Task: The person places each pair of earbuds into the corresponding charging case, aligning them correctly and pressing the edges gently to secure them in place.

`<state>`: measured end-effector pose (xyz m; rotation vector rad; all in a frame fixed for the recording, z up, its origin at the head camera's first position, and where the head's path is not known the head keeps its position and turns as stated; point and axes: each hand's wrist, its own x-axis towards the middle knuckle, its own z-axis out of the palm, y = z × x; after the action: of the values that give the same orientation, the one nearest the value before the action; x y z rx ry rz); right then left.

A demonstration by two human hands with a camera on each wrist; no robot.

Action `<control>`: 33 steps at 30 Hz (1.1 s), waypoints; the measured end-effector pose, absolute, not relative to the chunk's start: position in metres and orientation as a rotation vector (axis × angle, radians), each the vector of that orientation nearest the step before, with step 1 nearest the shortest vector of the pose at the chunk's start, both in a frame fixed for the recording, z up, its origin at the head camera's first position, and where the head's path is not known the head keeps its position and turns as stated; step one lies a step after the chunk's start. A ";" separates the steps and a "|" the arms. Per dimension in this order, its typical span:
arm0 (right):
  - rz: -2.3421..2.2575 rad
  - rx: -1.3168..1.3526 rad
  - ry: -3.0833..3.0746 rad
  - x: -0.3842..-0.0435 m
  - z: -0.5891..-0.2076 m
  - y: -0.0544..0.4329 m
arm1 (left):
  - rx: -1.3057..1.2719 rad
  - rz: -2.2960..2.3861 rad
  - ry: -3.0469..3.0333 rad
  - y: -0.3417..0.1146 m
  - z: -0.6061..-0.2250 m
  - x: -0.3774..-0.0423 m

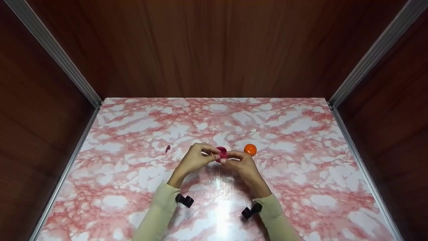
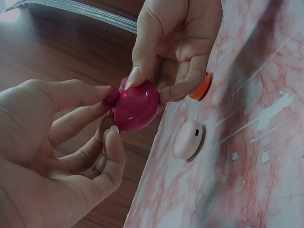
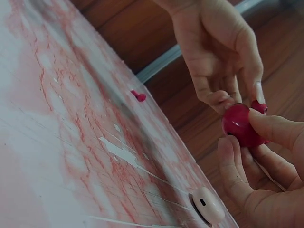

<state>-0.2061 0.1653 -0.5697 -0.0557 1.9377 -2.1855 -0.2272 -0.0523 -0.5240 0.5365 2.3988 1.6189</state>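
Observation:
Both hands meet over the middle of the table around a small, glossy magenta earbud case [image 1: 222,151] held up off the surface. My right hand [image 1: 245,164] grips the case's rounded body [image 2: 138,108] between thumb and fingers. My left hand [image 1: 197,157] pinches a small magenta earbud [image 2: 111,96] at the case's edge; the earbud [image 3: 259,106] also shows beside the case in the right wrist view. Whether it touches the inside of the case cannot be told. A second magenta earbud [image 1: 168,148] lies on the table to the left of my left hand.
Just beyond my right hand lies a round orange case [image 1: 250,149]. The wrist views show a pale pinkish-white rounded case [image 2: 188,140] with a dark slot on the table. Pink-and-white marbled tabletop [image 1: 133,194] is bounded by dark wooden panels [image 1: 214,50] at the back and sides.

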 end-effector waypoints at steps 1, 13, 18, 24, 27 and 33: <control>-2.187 -0.050 1.940 -0.206 -0.569 0.165 | 0.542 1.620 2.399 -0.052 -0.524 -0.227; -2.218 -0.010 1.901 -0.206 -0.567 0.165 | 0.458 1.743 2.414 -0.055 -0.526 -0.227; -2.196 -0.012 1.923 -0.205 -0.566 0.165 | 0.423 1.818 2.404 -0.057 -0.532 -0.228; -2.186 -0.009 1.923 -0.206 -0.567 0.165 | 0.418 1.797 2.447 -0.055 -0.536 -0.227; -2.193 -0.010 1.918 -0.206 -0.568 0.164 | 0.427 1.796 2.460 -0.054 -0.536 -0.227; -2.204 0.006 1.907 -0.207 -0.569 0.164 | 0.419 1.794 2.490 -0.059 -0.538 -0.228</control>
<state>-0.2067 0.1639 -0.5695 0.0057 1.9073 -2.2045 -0.2283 -0.0585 -0.5385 0.4190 2.4896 1.7936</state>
